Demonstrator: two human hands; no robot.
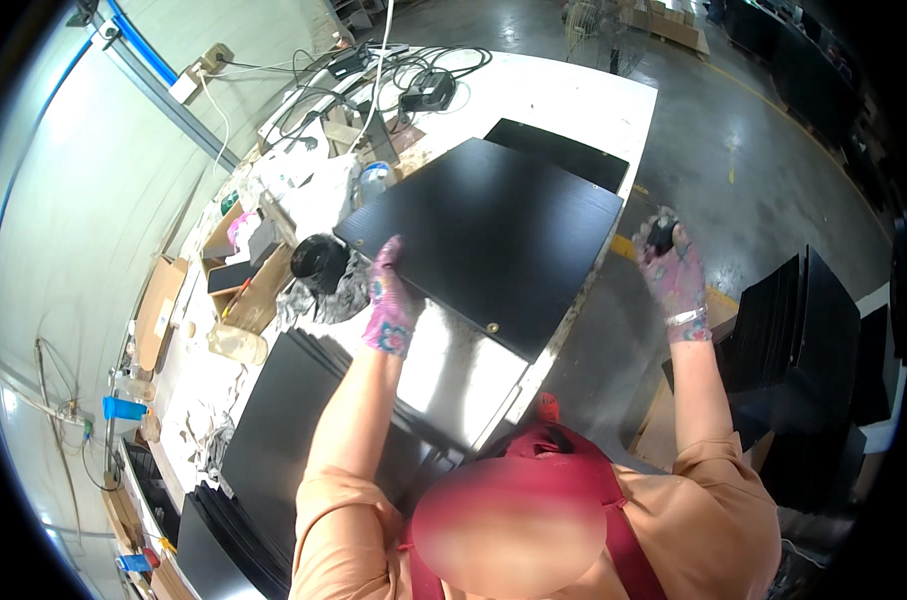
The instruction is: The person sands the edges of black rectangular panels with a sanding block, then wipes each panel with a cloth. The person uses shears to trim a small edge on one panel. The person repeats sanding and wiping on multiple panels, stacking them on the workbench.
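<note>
One stack of dark boards (pixel 283 410) sits nearest me, below and left of my left hand (pixel 391 300). That hand touches the near edge of a black panel (pixel 493 230), one digit reaching over it; I cannot tell whether its hidden fingers close underneath. The panel lies between my hands and ahead of them. My right hand (pixel 673 268), off the panel's right side, curls around a small black object (pixel 662 236). Left of the left hand stands a black cup (pixel 320 263). Beyond both hands, a second panel (pixel 565 152) shows on the white worktop (pixel 603 95).
</note>
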